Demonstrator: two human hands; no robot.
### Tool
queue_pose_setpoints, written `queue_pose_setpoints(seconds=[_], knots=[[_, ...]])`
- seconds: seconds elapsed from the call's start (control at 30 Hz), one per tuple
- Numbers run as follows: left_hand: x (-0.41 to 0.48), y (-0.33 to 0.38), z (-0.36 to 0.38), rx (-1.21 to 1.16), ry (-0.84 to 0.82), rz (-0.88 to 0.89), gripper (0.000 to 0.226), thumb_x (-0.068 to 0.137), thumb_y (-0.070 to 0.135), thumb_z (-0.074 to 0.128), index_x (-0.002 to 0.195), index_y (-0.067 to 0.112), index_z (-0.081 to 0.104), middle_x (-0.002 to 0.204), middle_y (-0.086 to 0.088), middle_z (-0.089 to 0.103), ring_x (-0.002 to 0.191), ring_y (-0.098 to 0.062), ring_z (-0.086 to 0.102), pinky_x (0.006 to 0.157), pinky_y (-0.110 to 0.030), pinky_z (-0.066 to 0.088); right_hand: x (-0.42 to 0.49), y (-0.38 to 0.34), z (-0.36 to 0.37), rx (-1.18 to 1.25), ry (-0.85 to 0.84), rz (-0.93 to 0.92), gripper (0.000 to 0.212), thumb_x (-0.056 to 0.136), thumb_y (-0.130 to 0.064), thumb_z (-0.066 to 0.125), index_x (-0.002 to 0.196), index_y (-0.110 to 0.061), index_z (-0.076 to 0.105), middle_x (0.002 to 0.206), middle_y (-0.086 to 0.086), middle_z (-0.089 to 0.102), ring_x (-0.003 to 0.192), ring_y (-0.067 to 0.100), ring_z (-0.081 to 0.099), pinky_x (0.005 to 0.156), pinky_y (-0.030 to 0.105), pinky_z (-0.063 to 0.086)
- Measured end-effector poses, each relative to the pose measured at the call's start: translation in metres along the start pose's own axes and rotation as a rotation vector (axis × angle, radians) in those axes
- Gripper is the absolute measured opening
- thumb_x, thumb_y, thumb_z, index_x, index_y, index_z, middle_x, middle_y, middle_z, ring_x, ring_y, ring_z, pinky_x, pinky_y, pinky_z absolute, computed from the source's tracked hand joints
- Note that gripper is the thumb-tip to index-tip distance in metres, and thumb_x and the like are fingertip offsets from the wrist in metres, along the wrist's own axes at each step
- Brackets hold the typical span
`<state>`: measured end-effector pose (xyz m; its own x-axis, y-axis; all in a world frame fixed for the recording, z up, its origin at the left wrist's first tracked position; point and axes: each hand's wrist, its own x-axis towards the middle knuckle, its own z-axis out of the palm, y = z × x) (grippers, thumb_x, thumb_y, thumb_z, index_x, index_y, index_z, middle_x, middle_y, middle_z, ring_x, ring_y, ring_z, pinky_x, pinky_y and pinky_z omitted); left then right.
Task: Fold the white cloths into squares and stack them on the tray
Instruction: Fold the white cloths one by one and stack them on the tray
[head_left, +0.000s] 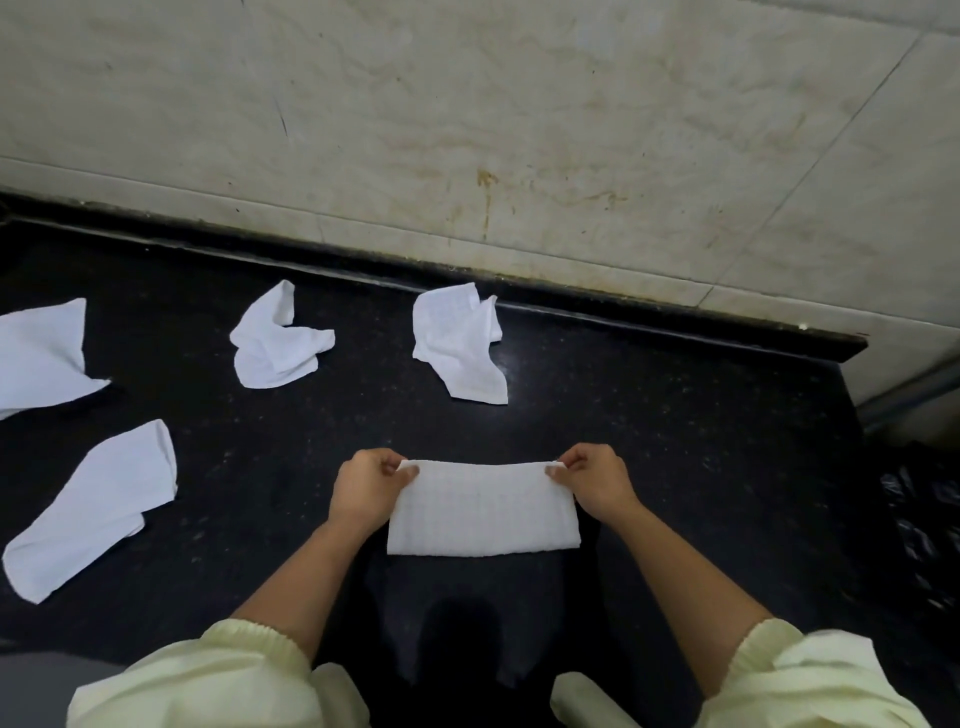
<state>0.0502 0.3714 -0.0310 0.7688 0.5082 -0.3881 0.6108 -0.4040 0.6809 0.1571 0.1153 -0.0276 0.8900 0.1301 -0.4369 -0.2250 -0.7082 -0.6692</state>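
A white cloth (483, 512), folded into a wide rectangle, lies on the black countertop (675, 441) in front of me. My left hand (366, 486) pinches its far left corner and my right hand (597, 478) pinches its far right corner. Several crumpled white cloths lie spread over the counter: one at the far left edge (39, 356), one at the near left (93, 506), one at the back centre-left (278, 340) and one at the back centre (462, 340). No tray is in view.
A stained pale tiled wall (519, 130) rises behind the counter's raised back edge. The counter ends at the right, where a dark crinkled plastic bag (919, 519) sits. My pale yellow sleeves (234, 675) fill the bottom of the view.
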Motion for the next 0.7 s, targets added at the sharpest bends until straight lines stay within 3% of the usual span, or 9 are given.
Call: queue_pose_setpoints(seconds=[0.2, 0.33, 0.4, 0.53, 0.7], knots=[[-0.004, -0.003, 0.003, 0.145, 0.074, 0.047, 0.024, 0.089, 0.031, 0.064, 0.11, 0.018, 0.061, 0.095, 0.003, 0.06, 0.085, -0.014, 0.058, 0.071, -0.031, 0.049, -0.004, -0.004, 0.003, -0.093, 0.044, -0.061, 0.013, 0.088, -0.02, 0.067, 0.094, -0.01, 0.063, 0.082, 0.0, 0.06, 0.079, 0.015, 0.058, 0.064, 0.023, 0.047], [-0.025, -0.007, 0.01, 0.274, 0.192, 0.251, 0.029, 0.09, 0.037, 0.062, 0.113, 0.023, 0.054, 0.106, 0.006, 0.047, 0.095, -0.011, 0.049, 0.066, -0.028, 0.047, -0.027, -0.007, 0.006, -0.283, 0.225, -0.316, 0.013, 0.09, -0.019, 0.062, 0.101, -0.013, 0.06, 0.099, -0.005, 0.05, 0.092, 0.011, 0.049, 0.075, 0.026, 0.046], [-0.039, -0.012, 0.019, 0.329, 0.178, 0.381, 0.028, 0.087, 0.04, 0.065, 0.106, 0.022, 0.058, 0.103, 0.005, 0.048, 0.095, -0.013, 0.049, 0.067, -0.028, 0.049, -0.042, -0.006, 0.012, -0.239, 0.148, -0.376, 0.008, 0.089, -0.02, 0.063, 0.094, -0.014, 0.062, 0.095, -0.006, 0.055, 0.085, 0.009, 0.052, 0.074, 0.027, 0.048], [-0.056, -0.022, 0.04, 0.461, 0.126, 0.485, 0.034, 0.082, 0.049, 0.066, 0.102, 0.022, 0.059, 0.103, 0.001, 0.053, 0.089, -0.018, 0.048, 0.072, -0.027, 0.042, -0.065, 0.005, 0.029, -0.292, -0.197, -0.293, 0.017, 0.091, -0.029, 0.06, 0.085, -0.014, 0.065, 0.085, -0.006, 0.064, 0.076, 0.01, 0.06, 0.073, 0.032, 0.054], [-0.062, -0.031, 0.034, 0.421, -0.002, 0.334, 0.043, 0.084, 0.056, 0.059, 0.115, 0.027, 0.05, 0.11, 0.006, 0.043, 0.1, -0.013, 0.042, 0.083, -0.025, 0.041, -0.067, 0.023, 0.023, -0.175, -0.084, -0.138, 0.022, 0.094, -0.026, 0.057, 0.081, -0.01, 0.063, 0.073, -0.001, 0.064, 0.065, 0.01, 0.058, 0.06, 0.026, 0.05]])
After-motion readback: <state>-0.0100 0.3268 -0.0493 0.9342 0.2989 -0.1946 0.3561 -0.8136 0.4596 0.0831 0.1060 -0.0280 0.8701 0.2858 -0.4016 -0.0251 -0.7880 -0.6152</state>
